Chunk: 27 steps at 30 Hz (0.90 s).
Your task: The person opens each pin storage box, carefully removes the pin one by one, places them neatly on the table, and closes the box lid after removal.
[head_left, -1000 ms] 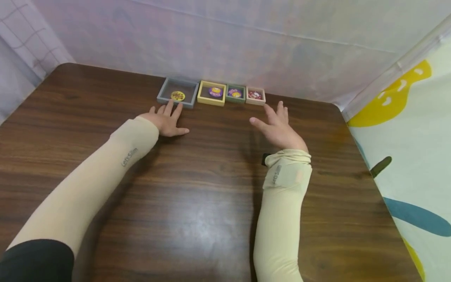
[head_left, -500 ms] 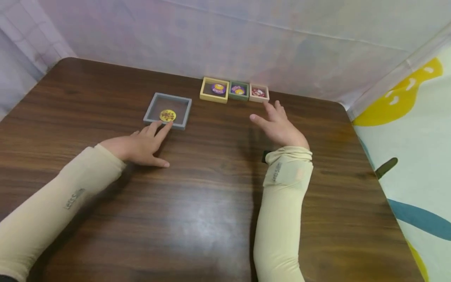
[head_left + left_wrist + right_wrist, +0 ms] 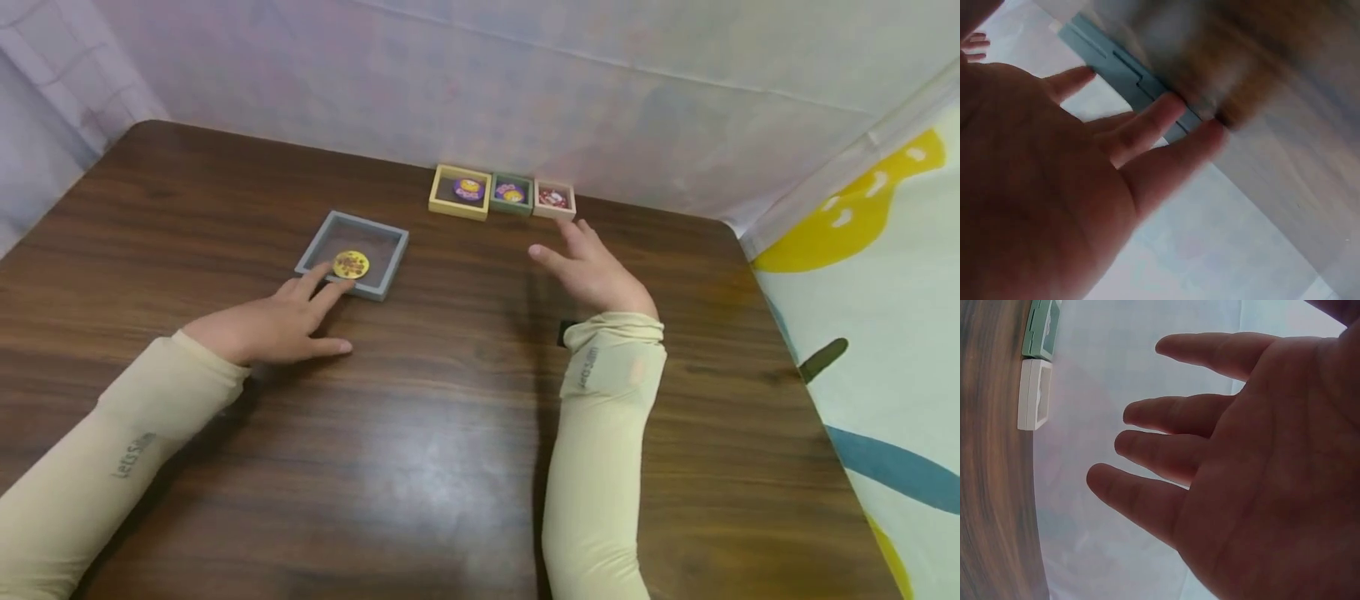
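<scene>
My left hand [image 3: 273, 325] reaches over the near edge of a grey-blue square frame case [image 3: 390, 262] with a clear middle. Its fingers are spread and nearly straight, with fingertips at the frame's near left rim. Inside that case lies a round yellow badge [image 3: 350, 264] with brown marks, close to those fingertips. In the left wrist view, the fingertips overlap the side of the grey-blue case [image 3: 1107, 59]. My right hand [image 3: 600, 271] hovers with fingers extended and holds nothing. Nearest to it is a small pale pink case [image 3: 555, 212] with a red and white badge.
At the back, against the hanging cloth [image 3: 480, 92], a yellow case [image 3: 459, 213] and a green case [image 3: 512, 208] stand in a row with the pink one. Each holds a purple and yellow badge. The brown wooden table [image 3: 450, 375] ends at a patterned curtain [image 3: 885, 358] on the right.
The grey-blue case has slid from the back row toward me and slightly left, along with my left hand. My right hand stays nearly where it was.
</scene>
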Tool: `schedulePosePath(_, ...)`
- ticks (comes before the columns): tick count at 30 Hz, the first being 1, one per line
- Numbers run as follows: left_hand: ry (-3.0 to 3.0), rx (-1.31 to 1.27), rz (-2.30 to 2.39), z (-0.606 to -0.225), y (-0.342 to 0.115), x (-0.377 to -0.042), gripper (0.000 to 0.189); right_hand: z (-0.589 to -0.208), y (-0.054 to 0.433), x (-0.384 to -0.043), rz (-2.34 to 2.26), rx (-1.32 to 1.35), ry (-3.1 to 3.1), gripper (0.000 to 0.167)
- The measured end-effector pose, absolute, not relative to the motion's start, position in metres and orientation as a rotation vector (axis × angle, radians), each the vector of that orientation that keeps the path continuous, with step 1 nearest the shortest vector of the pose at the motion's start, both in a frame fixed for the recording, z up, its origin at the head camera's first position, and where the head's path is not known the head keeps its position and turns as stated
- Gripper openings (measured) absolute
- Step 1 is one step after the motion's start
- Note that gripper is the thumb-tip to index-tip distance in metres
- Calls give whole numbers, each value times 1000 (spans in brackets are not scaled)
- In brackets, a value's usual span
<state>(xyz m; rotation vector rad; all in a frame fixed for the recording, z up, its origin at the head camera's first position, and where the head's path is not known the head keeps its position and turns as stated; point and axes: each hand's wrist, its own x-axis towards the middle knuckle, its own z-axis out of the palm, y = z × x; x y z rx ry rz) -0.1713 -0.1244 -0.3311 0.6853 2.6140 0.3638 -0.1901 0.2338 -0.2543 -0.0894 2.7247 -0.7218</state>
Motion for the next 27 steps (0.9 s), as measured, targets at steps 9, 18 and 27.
schedulePosePath(9, 2741, 679, 342, -307, -121, -184, 85, -255, 223, -195, -691, -159, 2744, 74)
schedulePosePath(18, 2895, 293, 181, -282, -84, -202, 98, -264, 216, -190, -682, -198, 2748, 73)
schedulePosePath(27, 2762, 99, 103, -308, -73, -220, 129, -256, 213, -191, -661, -205, 2755, 73)
